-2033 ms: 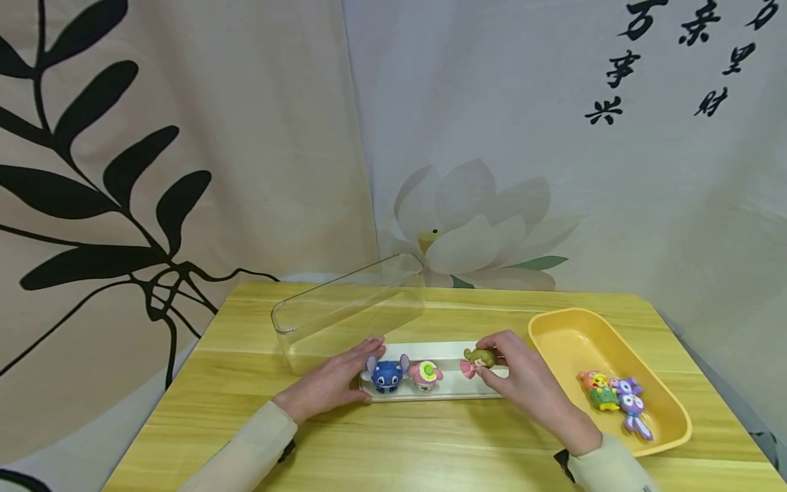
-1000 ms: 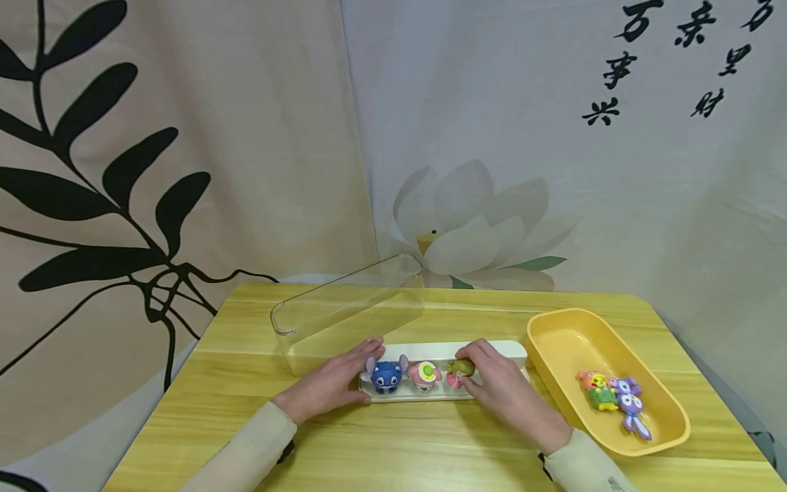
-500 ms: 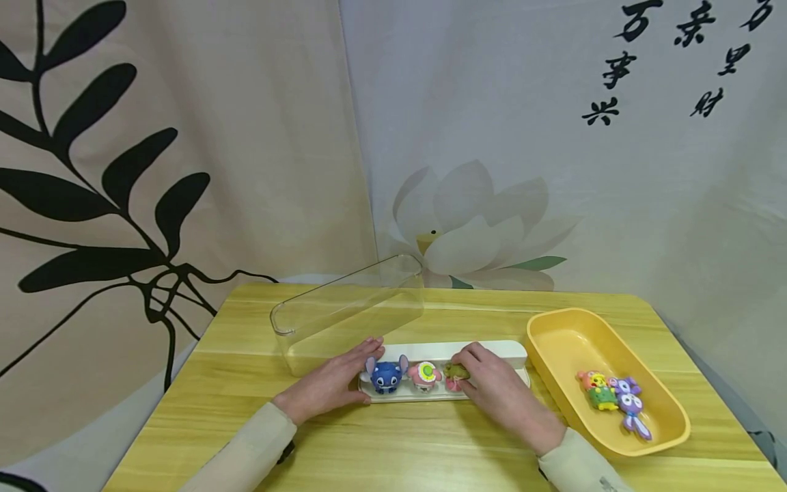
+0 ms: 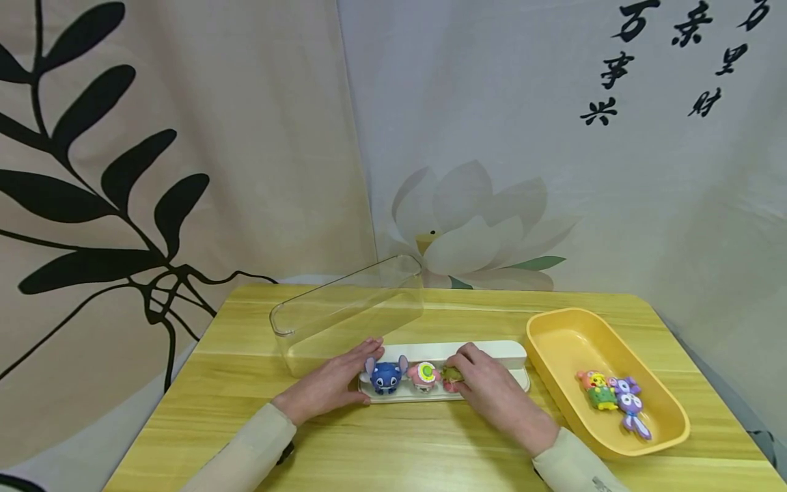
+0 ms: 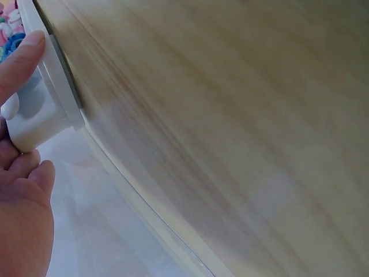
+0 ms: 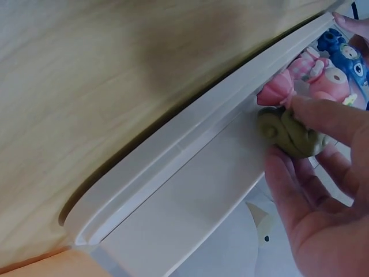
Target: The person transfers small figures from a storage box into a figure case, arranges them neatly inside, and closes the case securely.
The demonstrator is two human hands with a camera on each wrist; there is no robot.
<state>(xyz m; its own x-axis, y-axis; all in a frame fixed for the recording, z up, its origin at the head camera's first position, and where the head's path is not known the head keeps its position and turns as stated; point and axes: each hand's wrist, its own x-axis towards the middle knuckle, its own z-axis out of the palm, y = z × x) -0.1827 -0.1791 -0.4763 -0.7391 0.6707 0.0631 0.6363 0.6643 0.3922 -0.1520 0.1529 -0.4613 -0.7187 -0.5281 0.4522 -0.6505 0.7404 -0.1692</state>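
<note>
A white stepped display base lies on the wooden table. My left hand grips its left end, thumb at the front edge and fingers behind. A blue big-eared figurine stands on the base beside that hand. Right of it is a pink figurine with a green and yellow swirl on top. My right hand pinches a third figurine, with olive hair and a pink dress, upright at the base's lower step, close beside the pink one. My fingers partly cover it in the head view.
A yellow tray on the right holds a green-and-yellow figurine and a purple long-eared figurine. Behind my left hand stands a clear plastic cover. A printed curtain hangs behind the table.
My right hand has carried the olive-haired figurine left along the base and stood it near the pink one, with small leftward shifts lately. My left hand has stayed put.
</note>
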